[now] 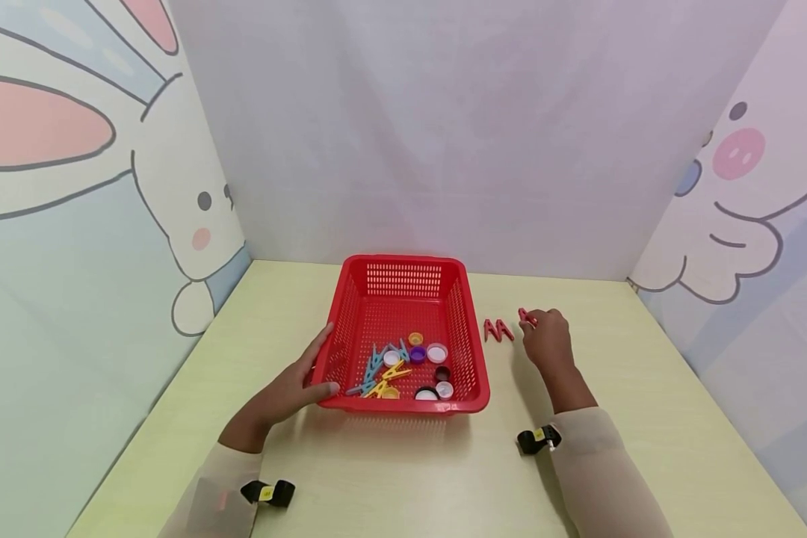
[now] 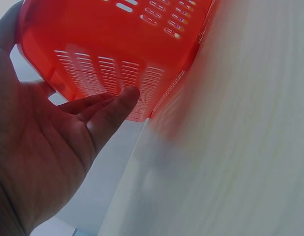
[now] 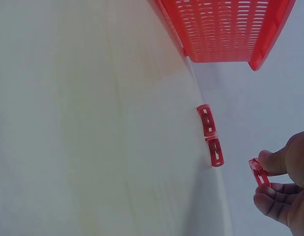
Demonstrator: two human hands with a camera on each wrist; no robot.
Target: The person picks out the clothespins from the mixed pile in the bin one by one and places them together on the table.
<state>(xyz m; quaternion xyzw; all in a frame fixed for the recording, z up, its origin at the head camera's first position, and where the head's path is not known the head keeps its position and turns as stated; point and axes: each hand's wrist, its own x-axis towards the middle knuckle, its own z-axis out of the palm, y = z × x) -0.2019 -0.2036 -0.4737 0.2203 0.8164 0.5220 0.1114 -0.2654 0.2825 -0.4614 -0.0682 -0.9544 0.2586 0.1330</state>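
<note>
My left hand point(image 1: 285, 392) grips the near left corner of a red plastic basket point(image 1: 477, 403), thumb on the rim and fingers along the outer side wall. In the left wrist view, the fingers point(image 2: 112, 113) stretch beside the slotted wall. To the right of the basket, my right hand point(image 1: 550, 340) pinches a red clothespin point(image 3: 259, 173) between thumb and fingertips. It appears raised over the table in the right wrist view. Two more red clothespins point(image 1: 498, 330) stand side by side on the table, between basket and right hand.
Inside the basket, blue clothespins point(image 1: 370, 370) and yellow clothespins point(image 1: 395, 371) lie with several bottle caps point(image 1: 437, 353) toward the near end. The pale table point(image 1: 390, 478) meets a plain back curtain point(image 1: 437, 149). Printed cartoon panels point(image 1: 168, 187) flank both sides.
</note>
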